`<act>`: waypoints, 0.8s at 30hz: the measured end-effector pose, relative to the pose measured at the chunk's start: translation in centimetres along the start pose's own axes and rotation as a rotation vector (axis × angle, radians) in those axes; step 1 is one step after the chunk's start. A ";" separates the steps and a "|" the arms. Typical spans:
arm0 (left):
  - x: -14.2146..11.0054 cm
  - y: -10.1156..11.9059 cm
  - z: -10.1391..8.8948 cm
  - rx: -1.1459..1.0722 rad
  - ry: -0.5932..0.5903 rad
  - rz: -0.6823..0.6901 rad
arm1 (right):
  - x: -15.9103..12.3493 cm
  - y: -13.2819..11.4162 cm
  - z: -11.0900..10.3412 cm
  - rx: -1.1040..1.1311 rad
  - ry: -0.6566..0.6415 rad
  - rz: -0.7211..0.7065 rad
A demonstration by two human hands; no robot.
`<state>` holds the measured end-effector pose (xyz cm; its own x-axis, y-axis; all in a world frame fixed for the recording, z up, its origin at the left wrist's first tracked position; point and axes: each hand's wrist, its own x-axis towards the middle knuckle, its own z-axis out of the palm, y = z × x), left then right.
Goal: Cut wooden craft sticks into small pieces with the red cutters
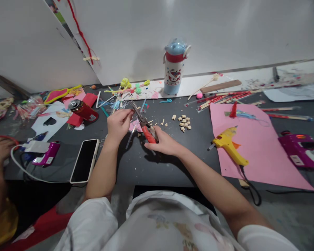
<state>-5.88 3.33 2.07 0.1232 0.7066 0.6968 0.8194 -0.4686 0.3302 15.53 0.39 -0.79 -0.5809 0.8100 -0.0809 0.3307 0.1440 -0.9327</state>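
Edge: 1 co-worker's hand (1,148), cut off at left.
Left hand (119,123): fingers drawn together beside the pliers' tips; we can't make out anything pinched.
Right hand (165,141): wrapped round red-handled pliers (148,134), above the table (199,157), left of short wooden pieces (183,121).
Bottle (173,71): upright, lidded; contents hidden from us.
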 end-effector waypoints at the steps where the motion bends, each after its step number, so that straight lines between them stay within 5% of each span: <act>1: 0.1 -0.1 -0.1 -0.020 -0.013 -0.006 | 0.0 0.0 0.0 -0.001 -0.007 0.001; 15: 0.5 -0.6 -0.9 -0.228 -0.060 -0.186 | -0.1 -0.2 -0.2 -0.009 -0.054 -0.018; 24: 0.5 0.8 0.9 -0.636 -0.043 -0.554 | 0.3 -0.2 -0.2 0.065 0.091 0.030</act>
<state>-4.63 3.77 2.07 -0.1718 0.9359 0.3076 0.2980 -0.2482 0.9217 15.46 0.70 -0.53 -0.5005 0.8620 -0.0799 0.2963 0.0838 -0.9514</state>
